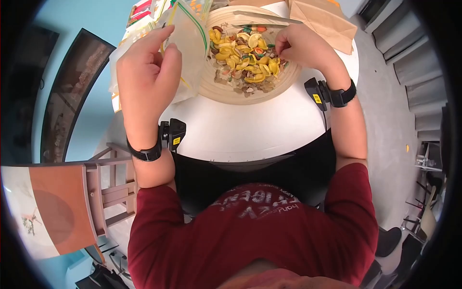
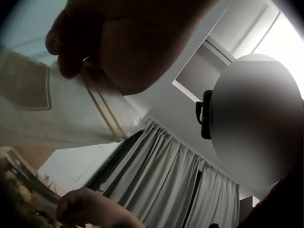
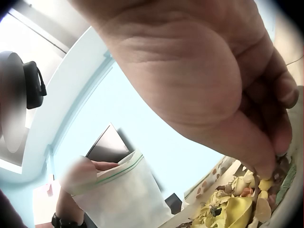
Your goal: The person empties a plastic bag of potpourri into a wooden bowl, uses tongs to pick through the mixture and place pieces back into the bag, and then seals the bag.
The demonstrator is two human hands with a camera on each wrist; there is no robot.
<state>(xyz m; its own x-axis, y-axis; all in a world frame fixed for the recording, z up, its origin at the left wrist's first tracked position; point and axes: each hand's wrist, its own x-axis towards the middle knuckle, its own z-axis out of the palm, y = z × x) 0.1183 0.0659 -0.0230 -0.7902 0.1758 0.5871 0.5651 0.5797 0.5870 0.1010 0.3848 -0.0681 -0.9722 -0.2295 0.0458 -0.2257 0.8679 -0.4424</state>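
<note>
My left hand grips the top edge of a translucent zip-top bag with a green seal strip. In the right wrist view the bag hangs upright from that hand, beside the round pale tray. The tray bears a heap of yellow shell-shaped pieces mixed with brown flakes and a few green and orange bits. At the heap's right side, my right hand has its fingers bent down, thumb and fingertips close together among the pieces. I cannot tell whether a piece is between them.
A long two-armed metal utensil lies across the tray's far rim. Behind it on the right is a brown paper bag. More packets lie at the far left of the white table. A wooden chair stands at the left.
</note>
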